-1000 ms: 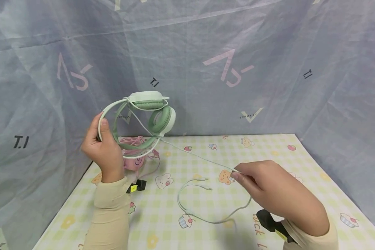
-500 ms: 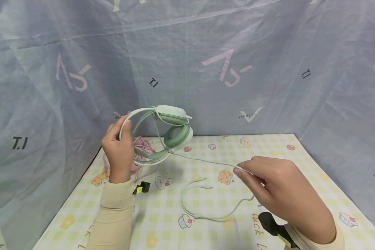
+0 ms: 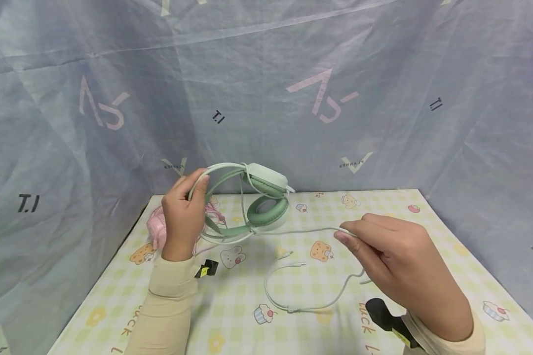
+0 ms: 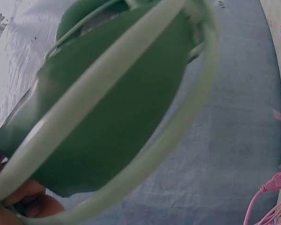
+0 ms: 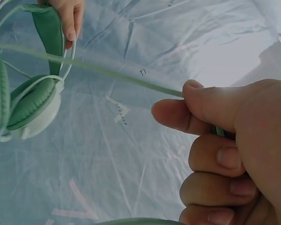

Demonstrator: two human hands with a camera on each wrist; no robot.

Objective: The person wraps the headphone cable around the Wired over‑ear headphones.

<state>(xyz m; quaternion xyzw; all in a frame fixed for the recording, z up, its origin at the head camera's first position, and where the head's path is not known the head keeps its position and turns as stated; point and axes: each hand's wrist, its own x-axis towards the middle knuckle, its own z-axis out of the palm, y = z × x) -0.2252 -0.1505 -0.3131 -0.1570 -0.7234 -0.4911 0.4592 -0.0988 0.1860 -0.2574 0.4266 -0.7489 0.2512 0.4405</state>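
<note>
My left hand [image 3: 184,214] grips the headband of pale green over-ear headphones [image 3: 268,178], holding them up above the table with the ear cups pointing right. In the left wrist view the white outer bands and the dark green inner strap [image 4: 131,112] fill much of the picture. A thin pale green cable [image 3: 302,230] runs from the lower ear cup to my right hand [image 3: 395,261], which pinches it between thumb and forefinger. Past that hand, the cable curves back over the table and splits into two plug ends [image 3: 295,265]. Some cord is also looped around the ear cups.
Pink headphones [image 3: 157,227] with a bundled pink cord lie at the table's back left, partly hidden behind my left hand. A checked cloth with cartoon prints covers the table [image 3: 231,315]. Grey-blue fabric [image 3: 266,98] hangs behind and at both sides.
My left hand has carried the green headphones right and downward, closer to my right hand. The cable between them has gone slacker. My right hand has shifted slightly right and up, still pinching it.
</note>
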